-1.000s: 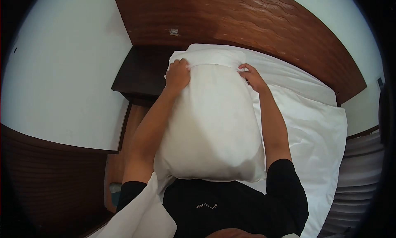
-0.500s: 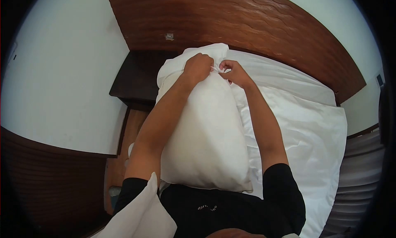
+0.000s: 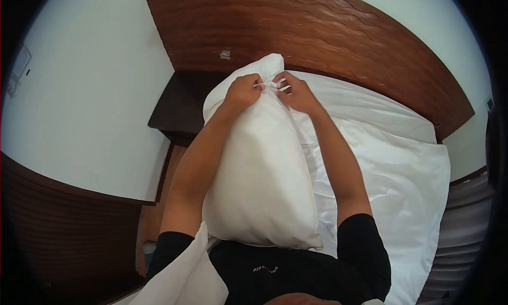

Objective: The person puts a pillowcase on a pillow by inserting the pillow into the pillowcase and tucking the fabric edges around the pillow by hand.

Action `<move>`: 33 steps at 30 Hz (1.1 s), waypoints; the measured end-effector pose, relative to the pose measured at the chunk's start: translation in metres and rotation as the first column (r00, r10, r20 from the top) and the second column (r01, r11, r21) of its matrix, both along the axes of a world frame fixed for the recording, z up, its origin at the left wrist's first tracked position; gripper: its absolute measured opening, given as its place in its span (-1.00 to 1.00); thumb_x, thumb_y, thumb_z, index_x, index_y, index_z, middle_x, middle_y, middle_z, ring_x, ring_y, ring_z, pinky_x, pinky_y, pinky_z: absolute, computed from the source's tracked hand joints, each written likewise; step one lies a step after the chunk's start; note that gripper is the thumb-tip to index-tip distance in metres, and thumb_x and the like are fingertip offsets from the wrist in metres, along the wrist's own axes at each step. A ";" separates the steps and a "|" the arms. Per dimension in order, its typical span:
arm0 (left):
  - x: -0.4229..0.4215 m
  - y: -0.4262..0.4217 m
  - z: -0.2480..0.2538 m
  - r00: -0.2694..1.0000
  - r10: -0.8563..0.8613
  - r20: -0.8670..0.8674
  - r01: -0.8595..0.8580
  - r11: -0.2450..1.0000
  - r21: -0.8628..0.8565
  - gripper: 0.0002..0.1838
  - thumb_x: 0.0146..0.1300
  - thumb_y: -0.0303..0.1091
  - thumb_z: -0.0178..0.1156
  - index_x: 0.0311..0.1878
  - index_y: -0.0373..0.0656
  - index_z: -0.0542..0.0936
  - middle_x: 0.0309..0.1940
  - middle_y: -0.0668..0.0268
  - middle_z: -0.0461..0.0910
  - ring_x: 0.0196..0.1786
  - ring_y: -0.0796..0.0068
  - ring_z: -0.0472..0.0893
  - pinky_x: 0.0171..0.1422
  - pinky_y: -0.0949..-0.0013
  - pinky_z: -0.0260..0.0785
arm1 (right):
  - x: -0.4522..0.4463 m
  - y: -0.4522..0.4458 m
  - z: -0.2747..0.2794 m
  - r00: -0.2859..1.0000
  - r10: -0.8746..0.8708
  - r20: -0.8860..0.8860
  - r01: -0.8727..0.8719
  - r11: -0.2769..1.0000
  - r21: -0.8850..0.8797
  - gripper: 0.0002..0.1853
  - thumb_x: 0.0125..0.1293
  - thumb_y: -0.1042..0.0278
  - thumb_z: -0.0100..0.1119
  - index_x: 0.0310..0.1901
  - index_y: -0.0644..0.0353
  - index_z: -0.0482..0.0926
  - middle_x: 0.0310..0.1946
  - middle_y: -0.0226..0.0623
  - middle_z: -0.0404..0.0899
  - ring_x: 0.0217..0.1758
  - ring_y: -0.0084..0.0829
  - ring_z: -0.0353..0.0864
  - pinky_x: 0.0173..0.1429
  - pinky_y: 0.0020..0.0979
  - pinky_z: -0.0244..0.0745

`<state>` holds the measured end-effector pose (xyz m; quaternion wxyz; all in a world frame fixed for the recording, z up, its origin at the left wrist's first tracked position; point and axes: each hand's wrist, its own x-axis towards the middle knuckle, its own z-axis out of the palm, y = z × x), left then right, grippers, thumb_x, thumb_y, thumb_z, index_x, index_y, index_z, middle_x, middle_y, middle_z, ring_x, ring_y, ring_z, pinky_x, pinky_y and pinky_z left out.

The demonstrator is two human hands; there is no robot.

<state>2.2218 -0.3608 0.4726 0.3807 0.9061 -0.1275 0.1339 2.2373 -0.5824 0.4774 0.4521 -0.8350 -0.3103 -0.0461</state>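
Observation:
A plump white pillow [image 3: 262, 173] in its white pillowcase lies lengthwise in front of me, its near end against my black shirt. At the far end the case is gathered together, and white tie strings [image 3: 272, 86] meet there in what looks like a knot or bow. My left hand [image 3: 245, 92] is closed, pinching a string at the left of the gather. On the other side my right hand [image 3: 298, 95] is closed too, with white loops showing between its fingers. Beyond both hands, the loose end of the pillowcase [image 3: 272, 64] sticks up.
Under the pillow is a bed with a rumpled white sheet [image 3: 386, 162]. A wooden headboard [image 3: 317, 30] runs along the back, and a dark nightstand [image 3: 180, 101] stands left of it. White cloth [image 3: 185, 273] hangs by my left arm. Grey curtains [image 3: 463, 236] hang at right.
My hands have come slightly nearer me with the gathered end. The strings now form visible loops at the right hand. The view has shifted a little.

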 end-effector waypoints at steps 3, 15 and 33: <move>0.003 0.002 0.004 1.000 0.023 -0.011 -0.023 0.999 -0.027 -0.71 0.23 -0.18 0.34 -0.15 -0.22 0.72 -0.13 0.00 0.76 -0.03 0.02 0.72 0.10 0.13 0.52 | 0.001 -0.015 0.005 0.890 0.142 -0.434 -0.022 0.962 0.271 -0.60 0.32 0.59 0.25 0.17 0.12 0.49 -0.01 -0.23 0.61 -0.22 -0.48 0.65 -0.06 -0.40 0.64; 0.004 -0.006 0.012 0.934 -0.234 -0.272 0.151 0.944 -0.294 -0.70 0.37 -0.23 0.19 -0.27 -0.34 0.66 -0.43 0.14 0.65 -0.34 0.37 0.57 -0.11 0.27 0.42 | -0.008 0.027 -0.035 0.988 -0.153 -0.026 0.154 0.947 0.283 -0.63 0.07 0.58 0.41 -0.14 0.21 0.45 -0.33 -0.39 0.52 -0.36 -0.58 0.49 -0.23 -0.47 0.47; -0.017 -0.006 -0.050 0.989 -0.146 -0.035 0.126 0.932 -0.340 -0.76 0.36 -0.25 0.31 -0.14 -0.27 0.71 -0.26 0.13 0.76 -0.14 0.33 0.70 0.10 0.28 0.48 | -0.022 0.030 -0.085 0.932 -0.351 0.093 0.304 0.893 0.331 -0.68 0.08 0.55 0.51 -0.15 0.22 0.57 -0.17 -0.24 0.68 -0.18 -0.34 0.65 -0.05 -0.32 0.58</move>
